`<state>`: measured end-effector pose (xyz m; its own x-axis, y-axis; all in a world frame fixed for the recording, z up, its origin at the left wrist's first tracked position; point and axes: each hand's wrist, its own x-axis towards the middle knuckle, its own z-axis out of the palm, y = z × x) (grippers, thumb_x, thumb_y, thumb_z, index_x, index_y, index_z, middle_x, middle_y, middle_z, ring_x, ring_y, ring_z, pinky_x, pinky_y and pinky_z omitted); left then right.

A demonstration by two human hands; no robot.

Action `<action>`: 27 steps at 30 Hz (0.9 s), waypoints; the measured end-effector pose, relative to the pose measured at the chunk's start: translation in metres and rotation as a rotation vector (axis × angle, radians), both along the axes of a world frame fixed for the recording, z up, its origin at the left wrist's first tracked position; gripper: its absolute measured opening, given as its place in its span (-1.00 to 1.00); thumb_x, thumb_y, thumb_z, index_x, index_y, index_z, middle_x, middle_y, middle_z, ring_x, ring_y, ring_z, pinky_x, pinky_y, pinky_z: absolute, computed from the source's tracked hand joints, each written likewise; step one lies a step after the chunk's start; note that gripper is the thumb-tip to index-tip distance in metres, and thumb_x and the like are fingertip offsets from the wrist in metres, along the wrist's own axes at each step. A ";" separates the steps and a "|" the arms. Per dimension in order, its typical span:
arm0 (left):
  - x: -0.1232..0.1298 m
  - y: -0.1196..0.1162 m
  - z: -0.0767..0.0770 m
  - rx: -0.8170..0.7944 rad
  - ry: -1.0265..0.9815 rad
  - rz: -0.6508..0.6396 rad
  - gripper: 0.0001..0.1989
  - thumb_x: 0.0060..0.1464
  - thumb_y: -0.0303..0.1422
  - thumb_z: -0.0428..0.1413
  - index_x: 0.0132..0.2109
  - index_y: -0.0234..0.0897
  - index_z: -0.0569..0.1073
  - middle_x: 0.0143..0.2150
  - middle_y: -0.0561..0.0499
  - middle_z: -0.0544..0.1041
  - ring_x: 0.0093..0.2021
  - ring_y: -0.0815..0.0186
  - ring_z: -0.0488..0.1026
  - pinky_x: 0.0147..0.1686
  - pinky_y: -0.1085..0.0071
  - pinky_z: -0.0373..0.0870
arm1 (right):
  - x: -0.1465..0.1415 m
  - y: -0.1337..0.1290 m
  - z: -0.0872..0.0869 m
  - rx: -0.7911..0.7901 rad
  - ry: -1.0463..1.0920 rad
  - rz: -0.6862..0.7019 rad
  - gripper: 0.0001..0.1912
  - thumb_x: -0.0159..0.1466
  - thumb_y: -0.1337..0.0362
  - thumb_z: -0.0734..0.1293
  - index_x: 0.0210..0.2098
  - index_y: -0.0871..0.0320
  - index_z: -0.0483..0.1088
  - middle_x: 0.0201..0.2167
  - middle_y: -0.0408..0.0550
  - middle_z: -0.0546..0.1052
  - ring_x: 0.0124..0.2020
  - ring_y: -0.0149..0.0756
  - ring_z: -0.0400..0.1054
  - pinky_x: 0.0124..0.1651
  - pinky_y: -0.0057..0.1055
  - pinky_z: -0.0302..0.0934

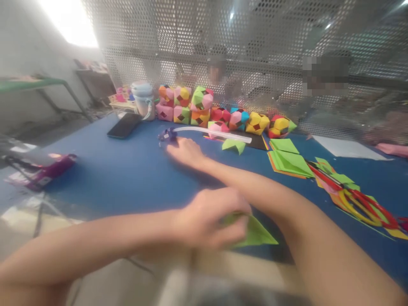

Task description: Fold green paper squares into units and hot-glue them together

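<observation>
My left hand is near the table's front edge, its fingers closed round a green folded paper piece. A pointed corner of the paper sticks out to the right. My right arm crosses beyond it, and my right hand is at a small purple glue gun. Its fingers appear wrapped round the handle, though blur hides the detail. A long translucent glue stick extends from the gun to the right. Just below that stick's right part lies another green folded piece.
Multicoloured folded-paper balls line the back, beside a pale lidded cup. A dark phone lies left, with a purple item nearer. Right are green paper stacks, red- and yellow-handled scissors and a white sheet.
</observation>
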<state>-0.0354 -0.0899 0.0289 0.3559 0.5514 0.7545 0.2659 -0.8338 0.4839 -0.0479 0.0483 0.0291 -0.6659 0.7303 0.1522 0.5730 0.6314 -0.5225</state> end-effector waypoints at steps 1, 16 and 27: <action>0.000 0.001 -0.001 0.007 0.004 -0.015 -0.90 0.00 -0.56 -0.02 -0.34 -0.32 0.34 -0.47 0.00 0.45 -0.42 0.40 0.39 -0.38 0.51 0.38 | -0.003 0.001 -0.004 0.014 0.008 0.007 -0.59 0.24 0.01 0.14 -0.08 0.07 0.40 -0.10 0.00 0.52 -0.06 -0.08 0.38 -0.10 -0.32 0.22; 0.004 0.006 -0.011 0.010 0.032 -0.078 -0.87 0.08 -0.47 -0.08 -0.33 -0.35 0.36 -0.45 -0.04 0.49 -0.39 0.42 0.43 -0.34 0.58 0.38 | -0.028 0.038 -0.020 -0.118 0.251 -0.148 -0.58 0.24 0.01 0.07 -0.42 0.15 0.40 -0.48 -0.03 0.50 -0.38 -0.25 0.42 -0.31 -0.40 0.22; -0.002 0.017 -0.007 -0.440 0.038 -0.060 -0.90 -0.06 -0.44 0.03 -0.35 -0.34 0.42 -0.46 0.04 0.46 -0.50 0.48 0.32 -0.42 0.59 0.31 | -0.038 0.047 -0.031 -0.198 0.252 -0.058 -0.70 0.20 0.18 0.18 -0.57 0.18 0.38 -0.52 -0.04 0.52 -0.41 -0.30 0.42 -0.32 -0.48 0.21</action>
<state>-0.0372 -0.0724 0.0217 0.4200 0.7946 0.4385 0.2478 -0.5652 0.7868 -0.0862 0.0955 -0.0022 -0.5814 0.7982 0.1580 0.4419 0.4728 -0.7623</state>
